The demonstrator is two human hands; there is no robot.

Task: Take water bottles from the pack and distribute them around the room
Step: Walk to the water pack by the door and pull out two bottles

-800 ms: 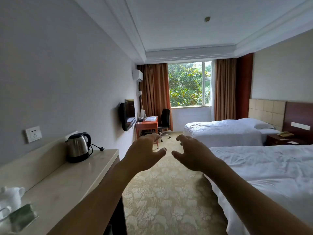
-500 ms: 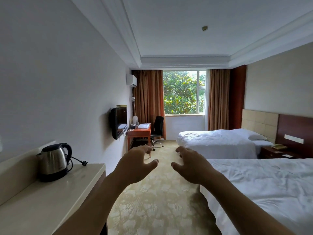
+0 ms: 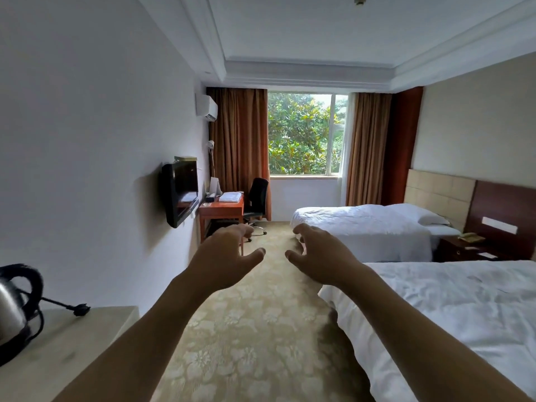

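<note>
While no pack of water bottles shows anywhere in view, we hold our bare left hand and bare right hand out over the pale floral-patterned carpet, fingers spread and curled, gripping nothing. The step, we judge, is finding the pack, so we should scan the surfaces that could later take bottles: the reddish wooden desk by the window, the dark wooden nightstand between the two white-sheeted beds, and the beige stone-topped counter. The steel electric kettle is cut off at the left edge. Small items on the desk are too distant to identify.
</note>
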